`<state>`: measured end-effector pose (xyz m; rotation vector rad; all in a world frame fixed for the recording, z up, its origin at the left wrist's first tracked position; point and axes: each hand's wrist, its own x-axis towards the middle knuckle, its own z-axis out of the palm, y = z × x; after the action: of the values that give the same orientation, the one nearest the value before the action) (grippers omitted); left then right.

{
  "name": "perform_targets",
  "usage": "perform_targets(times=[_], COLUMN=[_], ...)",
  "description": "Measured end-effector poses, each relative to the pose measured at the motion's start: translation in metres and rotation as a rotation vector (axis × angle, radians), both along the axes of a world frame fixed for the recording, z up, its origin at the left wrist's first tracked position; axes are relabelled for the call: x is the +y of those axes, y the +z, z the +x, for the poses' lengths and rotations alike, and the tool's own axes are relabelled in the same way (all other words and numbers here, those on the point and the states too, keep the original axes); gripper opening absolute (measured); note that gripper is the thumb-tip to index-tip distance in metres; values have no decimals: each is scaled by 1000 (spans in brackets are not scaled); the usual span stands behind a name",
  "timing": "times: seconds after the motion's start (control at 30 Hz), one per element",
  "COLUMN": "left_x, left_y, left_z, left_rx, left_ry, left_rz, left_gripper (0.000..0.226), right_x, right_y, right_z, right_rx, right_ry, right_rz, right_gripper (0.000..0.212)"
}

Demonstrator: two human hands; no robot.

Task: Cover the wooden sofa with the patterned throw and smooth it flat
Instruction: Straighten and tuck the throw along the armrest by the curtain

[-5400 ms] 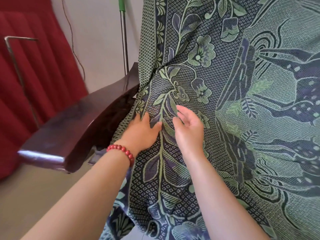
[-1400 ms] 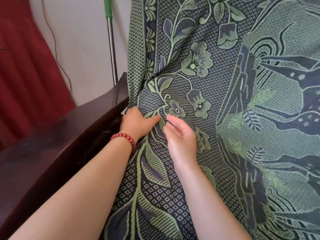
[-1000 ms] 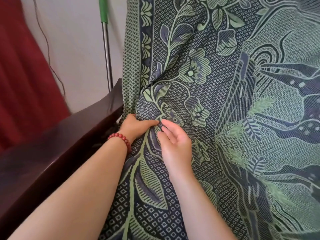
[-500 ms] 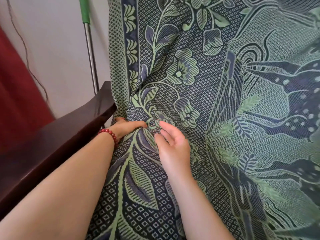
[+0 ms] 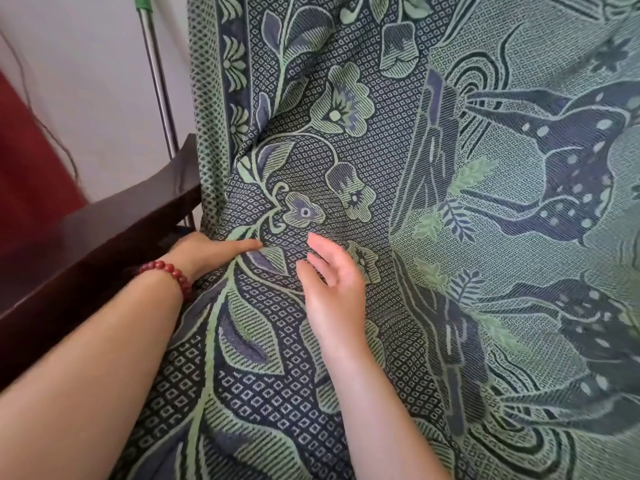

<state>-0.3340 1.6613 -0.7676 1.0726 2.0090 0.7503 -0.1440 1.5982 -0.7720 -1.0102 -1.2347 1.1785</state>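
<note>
Off to my far left I see a plain pale wall (image 5: 86, 81). A metal pole (image 5: 157, 81) stands upright against it, silver along most of its length, with a green grip (image 5: 141, 1) at the very top edge of view. A thin dark cord (image 5: 41, 123) trails down the wall, left of the pole. At the left edge hangs a deep red cloth (image 5: 24, 174), its lower part running down toward the near side.

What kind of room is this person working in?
Probably a living room in a home. A dark wooden sofa armrest shows beside a green patterned throw draped over the seat, a mop or broom pole leans against a plain wall, and a red curtain hangs at the left.
</note>
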Motion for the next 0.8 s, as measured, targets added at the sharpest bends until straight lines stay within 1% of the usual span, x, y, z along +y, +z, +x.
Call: perform_targets(times=[0.07, 0.1, 0.17, 0.23, 0.27, 0.33, 0.4, 0.43, 0.47, 0.53, 0.67, 0.8], left_x=[-4, -6, -4, -10, -13, -24, -34, -37, -40, -43, -47, -54], left_y=[7, 13, 24, 35, 37, 37, 22, 13, 6, 4, 23, 42], left_z=[4, 8, 11, 20, 26, 43, 49, 47, 44, 40, 50, 79], left_rx=[2, 9, 85, 151, 193, 273, 356, 391, 395, 346, 318, 312], left_ry=[17, 11, -9, -3, -10, -75, -179, -198, -190, -148, -69, -75], left_rz=[28, 38, 100, 152, 177, 222, 229, 215, 206, 253, 431, 631], left_gripper=[97, 98, 100, 84, 82, 93, 93, 92, 91, 87, 76, 67], right_x=[-2, -3, -3, -2, -2, -3, -6, -9, -12, -16, -16, -11], right_y=[2, 4, 10, 15, 16, 16, 13, 12, 12, 11, 11, 20], right_z=[5, 9, 16, 21, 23, 21, 18, 16, 15, 16, 21, 29], right_rx=[17, 26, 47, 59, 63, 74, 109, 132, 152, 172, 181, 196], right_ry=[-3, -11, -32, -47, -51, -48, -44, -40, -34, -24, -64, -112], right_rz=[0, 7, 19, 30, 34, 36, 30, 20, 11, 2, 26, 44], right_gripper=[35, 35, 34, 35, 35, 35, 35, 34, 34, 34, 32, 30])
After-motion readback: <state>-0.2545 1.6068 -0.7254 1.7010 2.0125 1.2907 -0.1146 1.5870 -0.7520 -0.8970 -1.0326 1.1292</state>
